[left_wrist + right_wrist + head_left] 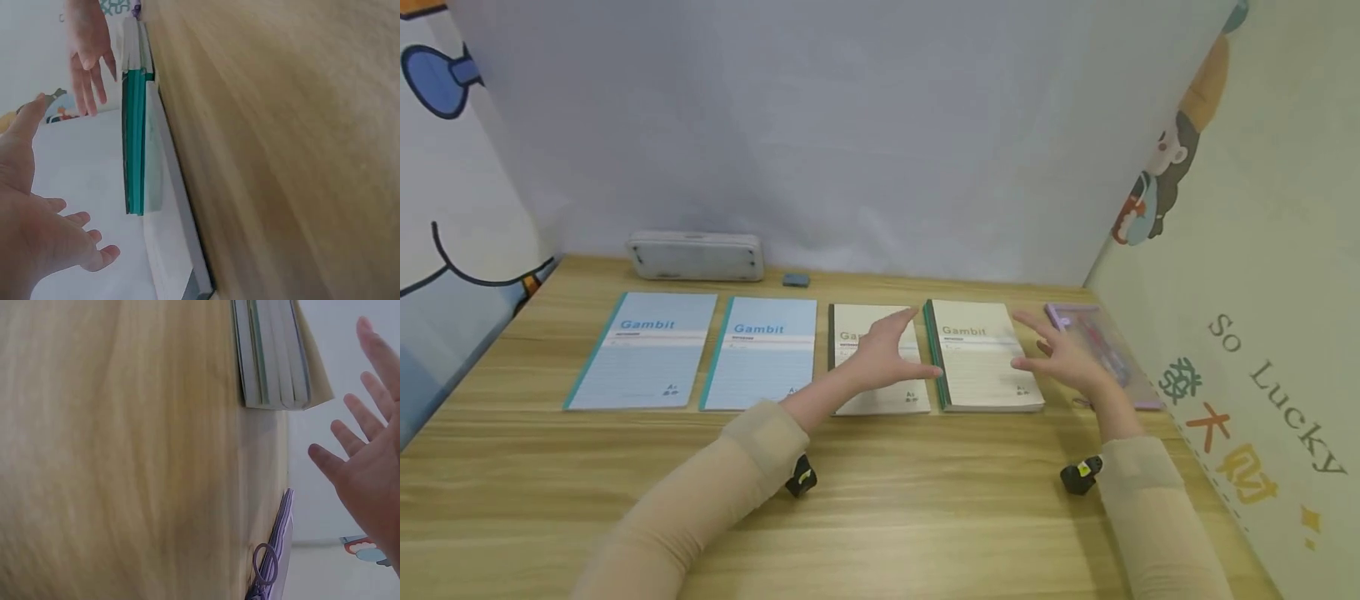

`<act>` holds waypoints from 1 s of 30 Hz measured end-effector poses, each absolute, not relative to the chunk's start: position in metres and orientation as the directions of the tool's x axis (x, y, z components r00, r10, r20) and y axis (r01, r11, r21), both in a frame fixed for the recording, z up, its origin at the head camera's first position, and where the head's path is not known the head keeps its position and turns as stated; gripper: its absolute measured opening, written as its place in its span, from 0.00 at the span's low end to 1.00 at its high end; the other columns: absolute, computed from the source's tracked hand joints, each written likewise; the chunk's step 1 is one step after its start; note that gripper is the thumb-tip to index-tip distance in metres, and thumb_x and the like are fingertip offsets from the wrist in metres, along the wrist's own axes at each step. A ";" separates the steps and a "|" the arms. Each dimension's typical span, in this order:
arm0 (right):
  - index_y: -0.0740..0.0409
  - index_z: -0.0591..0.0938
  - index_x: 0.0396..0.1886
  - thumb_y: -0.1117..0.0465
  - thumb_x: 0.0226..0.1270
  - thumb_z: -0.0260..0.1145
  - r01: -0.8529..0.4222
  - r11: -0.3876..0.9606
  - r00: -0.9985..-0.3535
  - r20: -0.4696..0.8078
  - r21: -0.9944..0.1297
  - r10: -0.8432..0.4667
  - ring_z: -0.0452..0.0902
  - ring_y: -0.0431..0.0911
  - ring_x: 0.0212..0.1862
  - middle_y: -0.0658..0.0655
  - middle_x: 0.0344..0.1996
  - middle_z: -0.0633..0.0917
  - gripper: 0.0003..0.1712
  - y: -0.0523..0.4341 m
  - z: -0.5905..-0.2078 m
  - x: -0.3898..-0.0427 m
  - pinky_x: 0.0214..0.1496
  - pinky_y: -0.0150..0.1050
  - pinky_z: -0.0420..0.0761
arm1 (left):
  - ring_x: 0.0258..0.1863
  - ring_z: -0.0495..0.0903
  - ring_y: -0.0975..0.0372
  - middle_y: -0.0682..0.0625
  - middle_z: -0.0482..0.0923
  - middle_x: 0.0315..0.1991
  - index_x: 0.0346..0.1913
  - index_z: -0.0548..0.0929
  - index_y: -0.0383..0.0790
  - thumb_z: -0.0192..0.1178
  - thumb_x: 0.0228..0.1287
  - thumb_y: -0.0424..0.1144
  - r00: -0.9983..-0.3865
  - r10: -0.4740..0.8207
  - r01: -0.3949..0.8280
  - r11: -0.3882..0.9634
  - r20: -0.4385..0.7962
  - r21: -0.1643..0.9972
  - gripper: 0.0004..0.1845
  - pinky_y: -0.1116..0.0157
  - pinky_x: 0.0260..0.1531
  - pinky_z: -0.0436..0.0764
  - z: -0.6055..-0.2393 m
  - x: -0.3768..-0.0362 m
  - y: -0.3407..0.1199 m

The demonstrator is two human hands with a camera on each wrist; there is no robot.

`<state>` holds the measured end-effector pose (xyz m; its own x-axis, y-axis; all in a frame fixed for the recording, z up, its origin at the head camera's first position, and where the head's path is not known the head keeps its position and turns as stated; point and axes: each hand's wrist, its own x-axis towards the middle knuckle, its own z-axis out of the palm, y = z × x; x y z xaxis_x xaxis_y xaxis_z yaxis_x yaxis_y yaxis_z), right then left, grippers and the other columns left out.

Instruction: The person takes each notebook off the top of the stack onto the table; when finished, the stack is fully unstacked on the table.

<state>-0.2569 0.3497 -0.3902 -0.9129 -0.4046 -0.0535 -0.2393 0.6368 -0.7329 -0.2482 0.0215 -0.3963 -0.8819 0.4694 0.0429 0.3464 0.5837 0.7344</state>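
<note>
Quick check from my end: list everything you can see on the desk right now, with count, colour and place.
blue notebooks: two, light blue, side by side at the desk's left.
cream notebook: one, cream with dark spine, centre, partly under the left hand.
cream stack: several notebooks, cream with green spines, right of centre.
zip pouch: one, clear with lilac edging, far right.
case: one, grey-white, against the back wall.
small block: one, grey-blue, beside the case.
desk: one, light wood.
left hand: open, above the cream notebook.
right hand: open, beside the stack.
</note>
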 end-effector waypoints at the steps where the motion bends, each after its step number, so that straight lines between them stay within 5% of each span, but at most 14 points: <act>1: 0.47 0.49 0.76 0.54 0.62 0.67 -0.225 0.642 -0.912 -0.073 -0.733 -0.403 0.40 0.66 0.73 0.58 0.75 0.46 0.48 0.350 -0.392 -0.257 0.69 0.62 0.50 | 0.72 0.49 0.47 0.46 0.50 0.74 0.75 0.49 0.47 0.67 0.49 0.62 -0.880 0.475 0.344 0.590 0.031 0.730 0.56 0.37 0.63 0.52 -0.400 -0.249 0.024; 10: 0.54 0.47 0.76 0.52 0.60 0.69 -0.221 0.706 -0.883 -0.170 -0.673 -0.438 0.36 0.65 0.73 0.63 0.75 0.44 0.53 0.353 -0.397 -0.255 0.66 0.69 0.45 | 0.74 0.42 0.47 0.46 0.47 0.75 0.75 0.46 0.42 0.68 0.48 0.62 -0.863 0.505 0.354 0.647 -0.032 0.675 0.59 0.43 0.68 0.47 -0.417 -0.260 0.045; 17: 0.54 0.50 0.75 0.49 0.59 0.69 -0.218 0.723 -0.871 -0.203 -0.656 -0.447 0.37 0.63 0.73 0.63 0.74 0.46 0.52 0.355 -0.401 -0.254 0.67 0.68 0.45 | 0.74 0.44 0.47 0.42 0.53 0.73 0.73 0.54 0.35 0.68 0.49 0.61 -0.853 0.519 0.368 0.683 -0.064 0.630 0.55 0.50 0.70 0.48 -0.421 -0.270 0.055; 30: 0.51 0.54 0.75 0.48 0.60 0.68 -0.178 0.726 -0.874 -0.232 -0.664 -0.427 0.35 0.65 0.73 0.63 0.75 0.43 0.48 0.357 -0.405 -0.254 0.65 0.71 0.43 | 0.74 0.44 0.49 0.44 0.52 0.73 0.73 0.55 0.39 0.67 0.50 0.61 -0.840 0.532 0.372 0.706 -0.106 0.603 0.53 0.50 0.70 0.49 -0.426 -0.274 0.058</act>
<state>-0.2535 0.3569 -0.4046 -0.8740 -0.4268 -0.2323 -0.1782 0.7263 -0.6639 -0.2739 0.0579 -0.4258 -0.8399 0.5324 -0.1056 0.3718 0.7060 0.6027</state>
